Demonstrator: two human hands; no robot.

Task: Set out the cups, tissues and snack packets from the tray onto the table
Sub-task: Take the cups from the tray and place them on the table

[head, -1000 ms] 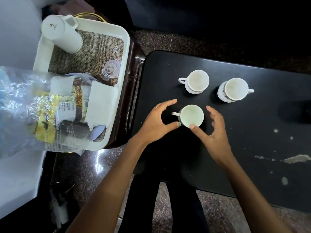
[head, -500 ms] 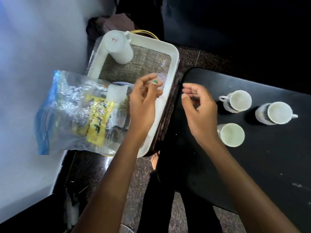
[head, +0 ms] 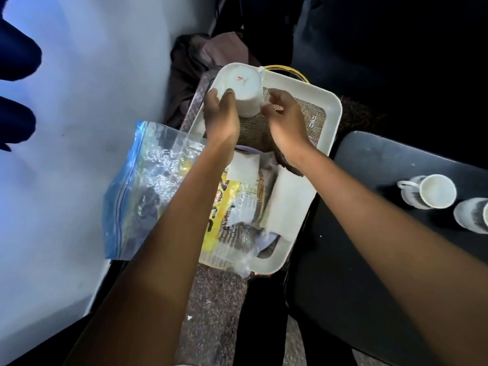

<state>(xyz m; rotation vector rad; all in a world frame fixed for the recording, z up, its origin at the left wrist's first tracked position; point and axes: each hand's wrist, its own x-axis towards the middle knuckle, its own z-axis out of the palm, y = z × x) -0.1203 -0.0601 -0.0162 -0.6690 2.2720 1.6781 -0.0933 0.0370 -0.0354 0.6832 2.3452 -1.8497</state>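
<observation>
Both hands reach into the white tray (head: 333, 109). The left hand (head: 221, 117) and right hand (head: 284, 120) flank a tall white jug (head: 244, 89) at the tray's far end. The left thumb and fingers press its left side; the right fingers curl at its right side, near or touching, though motion blur hides real contact. Neither hand is closed around it, so a firm hold cannot be confirmed.

The jug leans, its long axis tilted, with the flat round end toward the camera and its handle or spout at the far right edge. A small red and grey mark sits on that flat end; it is too small to read.

The tray is lined with a woven mat (head: 257, 129). A small tag (head: 311, 122) at the mat's right edge carries print that is not legible. At the near end lie folded white tissues (head: 286, 200) and a clear zip bag (head: 148, 186) with a blue seal, hanging over the tray's left rim. Inside it is a yellow snack packet (head: 224, 207) with dark lettering, blurred and crumpled beyond reading.

On the black table (head: 369, 233) to the right stand two cups, mouths up: one cup (head: 429, 191) with its handle pointing left, and a second cup (head: 472, 215) cut by the frame edge.
</observation>
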